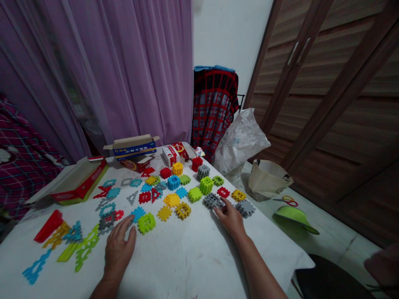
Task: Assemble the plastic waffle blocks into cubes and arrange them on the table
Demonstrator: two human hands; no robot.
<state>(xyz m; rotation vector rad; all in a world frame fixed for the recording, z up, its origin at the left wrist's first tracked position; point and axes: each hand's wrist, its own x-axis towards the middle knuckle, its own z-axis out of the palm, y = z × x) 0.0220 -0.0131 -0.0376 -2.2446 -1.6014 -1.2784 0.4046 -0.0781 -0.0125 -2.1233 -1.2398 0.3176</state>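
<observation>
My left hand (120, 245) rests on the white tablecloth with fingers stretched forward and thumb apart, holding nothing. Just ahead of it lie a blue toy block piece (138, 214), a lime green block piece (146, 223) and a dark grey block piece (107, 223). My right hand (230, 216) has its thumb and fingers at the near right edge of a grey toy block (212, 200), pinching it where it sits on the table. Close beside that hand are another grey block piece (245, 208), a yellow piece (238, 195) and a red piece (223, 192).
Several stacked blocks, including a lime green stack (206, 185) and a blue one (173, 182), stand mid-table. Loose flat pieces spread leftward. Cardboard boxes, one blue (135, 150) and one red and green (81, 182), line the back. Beyond the right edge stands a fabric bag (267, 178).
</observation>
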